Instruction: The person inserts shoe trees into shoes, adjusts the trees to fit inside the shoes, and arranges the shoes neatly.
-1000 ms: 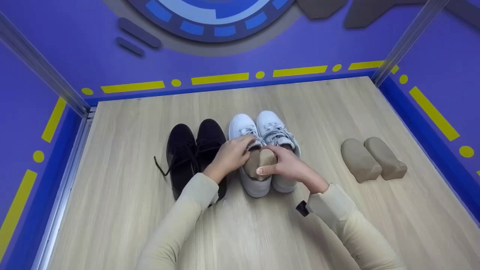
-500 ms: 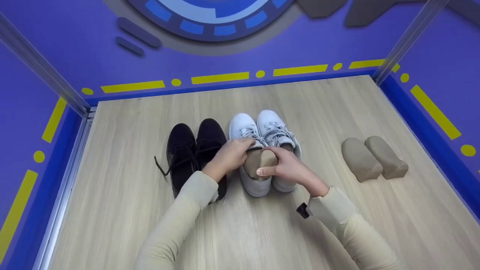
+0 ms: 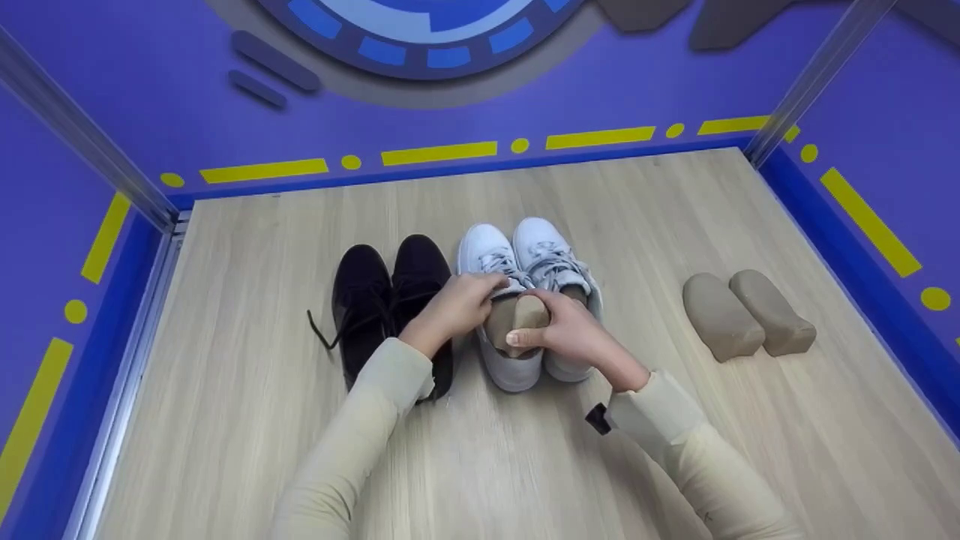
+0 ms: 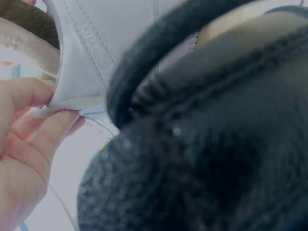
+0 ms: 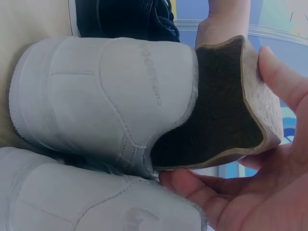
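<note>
My right hand (image 3: 576, 331) grips a brown moulded shoe insert (image 3: 500, 327), thumb on its near end and fingers along its side. The insert sits partly inside the left white sneaker (image 3: 512, 373), its heel end standing out of the opening; the right wrist view shows its dark hollow underside (image 5: 219, 108). My left hand (image 3: 461, 306) pinches the upper edge of this sneaker at the tongue and laces, as the left wrist view shows with thumb and fingers on the edge (image 4: 45, 110). Tight beside it stands the right white sneaker (image 3: 536, 234), with a brown insert (image 3: 575, 293) inside.
Left of the sneakers stands a pair of black lace-up shoes (image 3: 361, 271), close under my left wrist. Two more brown inserts (image 3: 718, 319) lie at the right on the wooden tabletop (image 3: 480, 465). Blue and purple panels (image 3: 420, 124) border the table at the back and sides.
My right hand and the insert have shifted slightly to the left and forward. The left hand keeps its pinch on the sneaker, and the other shoes and inserts stay in place.
</note>
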Available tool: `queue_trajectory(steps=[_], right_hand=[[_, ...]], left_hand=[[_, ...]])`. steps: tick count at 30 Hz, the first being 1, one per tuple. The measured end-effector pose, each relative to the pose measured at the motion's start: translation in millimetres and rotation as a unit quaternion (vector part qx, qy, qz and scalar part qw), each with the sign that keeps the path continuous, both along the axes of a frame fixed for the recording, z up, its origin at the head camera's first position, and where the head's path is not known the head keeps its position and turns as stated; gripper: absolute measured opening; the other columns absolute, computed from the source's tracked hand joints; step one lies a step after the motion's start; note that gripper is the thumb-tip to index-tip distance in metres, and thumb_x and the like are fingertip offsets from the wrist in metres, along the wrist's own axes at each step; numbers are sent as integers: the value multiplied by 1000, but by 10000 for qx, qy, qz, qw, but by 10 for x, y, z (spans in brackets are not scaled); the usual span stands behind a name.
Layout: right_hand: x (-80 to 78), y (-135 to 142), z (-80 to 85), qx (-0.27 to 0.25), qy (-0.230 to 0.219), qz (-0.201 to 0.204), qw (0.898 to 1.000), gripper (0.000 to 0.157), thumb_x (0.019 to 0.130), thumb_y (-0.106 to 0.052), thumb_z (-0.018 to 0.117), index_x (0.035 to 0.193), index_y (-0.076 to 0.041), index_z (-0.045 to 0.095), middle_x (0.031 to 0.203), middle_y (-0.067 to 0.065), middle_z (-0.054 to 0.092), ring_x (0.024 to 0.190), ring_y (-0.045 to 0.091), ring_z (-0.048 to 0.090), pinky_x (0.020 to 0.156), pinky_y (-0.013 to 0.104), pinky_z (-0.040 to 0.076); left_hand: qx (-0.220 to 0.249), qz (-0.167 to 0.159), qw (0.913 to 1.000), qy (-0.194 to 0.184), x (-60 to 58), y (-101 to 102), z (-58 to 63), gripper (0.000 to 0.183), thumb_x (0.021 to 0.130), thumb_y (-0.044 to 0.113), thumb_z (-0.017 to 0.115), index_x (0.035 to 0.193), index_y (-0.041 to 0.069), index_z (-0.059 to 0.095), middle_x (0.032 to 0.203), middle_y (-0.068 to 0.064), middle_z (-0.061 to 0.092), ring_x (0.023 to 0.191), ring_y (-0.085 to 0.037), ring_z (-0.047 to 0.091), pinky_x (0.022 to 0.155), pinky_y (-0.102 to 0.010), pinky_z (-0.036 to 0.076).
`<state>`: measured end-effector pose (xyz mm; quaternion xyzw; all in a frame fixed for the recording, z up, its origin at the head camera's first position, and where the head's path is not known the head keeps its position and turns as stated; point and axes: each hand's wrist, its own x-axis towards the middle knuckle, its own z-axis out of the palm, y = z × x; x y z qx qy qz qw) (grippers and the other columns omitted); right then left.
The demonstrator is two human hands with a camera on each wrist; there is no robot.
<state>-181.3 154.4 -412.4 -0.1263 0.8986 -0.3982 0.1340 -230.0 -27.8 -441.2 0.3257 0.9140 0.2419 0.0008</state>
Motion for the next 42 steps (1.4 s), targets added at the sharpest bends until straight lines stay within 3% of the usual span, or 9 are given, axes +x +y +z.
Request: queue_trajectory(steps=[5,13,21,27,35,42], right_hand=[[-33,-9,5,105,-31,-8,9999,62,66,-45,71,115,-13,54,104,7,61,95,21,55,84,38,42],[-100,-12,5,45,7,97,9999,49,67,-43,71,104,-13,58,93,3,60,84,17,54,75,33,42],[-115,-23,14,-3,73,-187,9998,58,66,-43,72,109,-8,54,101,8,59,93,22,54,83,39,42],[-115,-56,15,189,135,-268,9994,57,66,-44,72,106,-7,55,101,9,60,93,24,54,81,39,42],[-71,-55,-30,387,360,-296,9982,66,66,-44,71,116,-7,52,115,12,57,106,28,52,90,44,39],[-33,-53,-70,359,536,-394,9971,60,65,-42,73,110,-7,53,109,11,57,100,26,53,85,42,40]], left_hand=[[57,40,10000,-60,0,-7,0,32,76,-3,52,104,8,60,98,-5,65,90,-23,61,79,-34,47],[116,46,9999,-79,2,-9,-14,32,76,-2,52,105,8,59,100,-6,65,92,-23,61,80,-35,47],[141,36,9999,-28,-5,-17,-35,31,77,-2,52,105,9,59,100,-5,65,92,-22,61,80,-35,47],[90,82,9999,-88,-5,-18,-31,30,78,0,53,105,10,59,100,-5,65,93,-22,61,80,-35,47],[127,152,9997,-128,-1,-18,-36,28,79,2,53,105,11,60,99,-5,66,91,-22,62,79,-36,47],[99,171,9998,-13,0,-26,-49,30,77,3,54,106,12,60,100,-5,66,92,-22,62,78,-37,47]])
